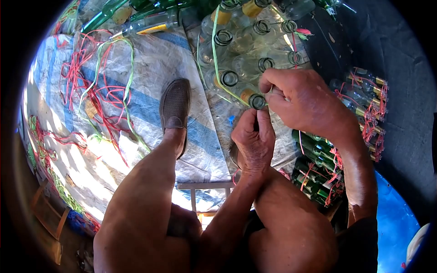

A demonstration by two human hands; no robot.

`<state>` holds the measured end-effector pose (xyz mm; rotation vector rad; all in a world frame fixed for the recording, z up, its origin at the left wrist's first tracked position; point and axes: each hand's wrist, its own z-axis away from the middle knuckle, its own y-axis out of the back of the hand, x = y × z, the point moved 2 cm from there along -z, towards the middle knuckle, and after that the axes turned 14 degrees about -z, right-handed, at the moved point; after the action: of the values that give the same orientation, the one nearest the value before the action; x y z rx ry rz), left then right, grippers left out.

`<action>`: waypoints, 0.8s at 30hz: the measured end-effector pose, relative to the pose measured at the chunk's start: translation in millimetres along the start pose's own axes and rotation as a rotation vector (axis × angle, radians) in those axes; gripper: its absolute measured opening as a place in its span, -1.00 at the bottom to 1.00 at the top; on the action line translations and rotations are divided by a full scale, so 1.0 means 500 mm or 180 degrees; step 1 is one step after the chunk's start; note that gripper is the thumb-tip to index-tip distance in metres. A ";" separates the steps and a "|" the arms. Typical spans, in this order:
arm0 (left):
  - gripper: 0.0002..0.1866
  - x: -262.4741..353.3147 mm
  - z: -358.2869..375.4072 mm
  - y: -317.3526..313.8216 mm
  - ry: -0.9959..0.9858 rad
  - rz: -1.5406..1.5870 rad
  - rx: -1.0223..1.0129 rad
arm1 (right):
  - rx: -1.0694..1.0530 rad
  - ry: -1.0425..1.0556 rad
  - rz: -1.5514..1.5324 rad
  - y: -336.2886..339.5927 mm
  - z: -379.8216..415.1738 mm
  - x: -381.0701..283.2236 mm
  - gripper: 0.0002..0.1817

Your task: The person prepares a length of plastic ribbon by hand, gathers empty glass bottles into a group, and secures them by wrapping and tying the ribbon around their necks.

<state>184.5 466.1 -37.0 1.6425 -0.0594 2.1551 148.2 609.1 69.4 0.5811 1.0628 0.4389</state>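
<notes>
A cluster of clear glass bottles (pixel 243 38) stands upright in front of me, mouths facing up. Light-green plastic string (pixel 215 52) runs along the left side of the cluster to the nearest bottle neck (pixel 257 101). My left hand (pixel 252 141) is closed just below that neck, thumb and forefinger pinched on the string. To the right of the same neck, my right hand (pixel 305 100) has its fingers curled in a pinch, with a thin piece of string at the fingertips. Its palm is turned away from view.
Red and green strings (pixel 93 86) lie loose on the white-and-blue tarp (pixel 191 136) at left. Green bottles (pixel 314 159) tied with red string lie stacked at right, beside clear ones (pixel 364 102). More bottles (pixel 150 22) lie at the top. A blue surface (pixel 393 223) is lower right.
</notes>
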 end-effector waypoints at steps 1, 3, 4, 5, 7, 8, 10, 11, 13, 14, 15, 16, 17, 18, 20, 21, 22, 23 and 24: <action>-0.82 -0.001 -0.002 -0.002 -0.0048 -0.0013 0.0022 | -0.0145 -0.0164 -0.0135 0.005 -0.004 -0.002 -0.91; -0.84 0.004 -0.002 -0.003 -0.0030 -0.0077 -0.0058 | -0.0111 -0.0259 -0.0497 0.009 -0.009 0.008 -0.88; -0.83 0.006 -0.002 -0.002 -0.0022 -0.0111 -0.0095 | -0.0097 -0.0304 -0.0680 0.010 -0.011 0.016 -0.86; -0.83 0.007 -0.002 -0.001 0.0004 -0.0107 -0.0095 | -0.0157 -0.0420 -0.1013 0.011 -0.012 0.023 -0.84; -0.83 0.011 -0.002 -0.003 0.0056 -0.0095 -0.0102 | -0.0277 -0.0659 -0.1676 0.014 -0.011 0.039 -0.81; -0.83 0.014 -0.003 -0.004 0.0078 -0.0022 -0.0084 | -0.0195 -0.0758 -0.1978 0.015 -0.008 0.043 -0.81; -0.73 0.019 -0.005 -0.007 0.0121 0.0130 -0.0054 | -0.0024 -0.0957 -0.2577 0.013 0.006 0.046 -0.80; -0.73 0.016 -0.004 -0.010 0.0136 0.0110 -0.0061 | 0.0184 -0.1031 -0.2831 0.015 0.014 0.045 -0.80; -0.74 0.006 -0.002 -0.013 0.0167 0.0060 -0.0072 | 0.0598 -0.1172 -0.3346 0.014 0.030 0.041 -0.80; -0.74 0.003 -0.001 -0.013 0.0177 0.0073 -0.0076 | 0.0784 -0.1084 -0.3599 0.014 0.035 0.045 -0.80; -0.75 0.003 0.000 -0.014 0.0186 0.0088 -0.0084 | 0.0975 -0.0993 -0.3849 0.012 0.041 0.053 -0.79; -0.75 0.003 -0.001 -0.015 0.0187 0.0105 -0.0092 | 0.1171 -0.0891 -0.4096 0.010 0.046 0.064 -0.79; -0.75 0.006 -0.001 -0.016 0.0183 0.0108 -0.0096 | 0.1315 -0.0763 -0.4131 0.004 0.051 0.076 -0.76; -0.74 0.011 -0.001 -0.015 0.0179 0.0108 -0.0101 | 0.1398 -0.0712 -0.4183 -0.001 0.051 0.080 -0.76; -0.74 0.014 -0.001 -0.015 0.0171 0.0123 -0.0093 | 0.1563 -0.0605 -0.4287 -0.011 0.048 0.080 -0.76; -0.74 0.014 -0.001 -0.016 0.0169 0.0138 -0.0082 | 0.1692 -0.0547 -0.4172 -0.016 0.047 0.078 -0.77; -0.74 0.014 -0.002 -0.017 0.0167 0.0155 -0.0070 | 0.1694 -0.0528 -0.4039 -0.018 0.046 0.073 -0.77; -0.74 0.007 -0.001 -0.018 0.0171 0.0138 -0.0091 | 0.1693 -0.0513 -0.3907 -0.018 0.046 0.069 -0.77; -0.74 -0.003 -0.001 -0.018 0.0180 0.0120 -0.0113 | 0.1692 -0.0505 -0.3775 -0.019 0.045 0.066 -0.78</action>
<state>187.3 474.0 -40.4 1.5717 -0.1121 2.2144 183.3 616.2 49.2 0.3417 1.1819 -0.9322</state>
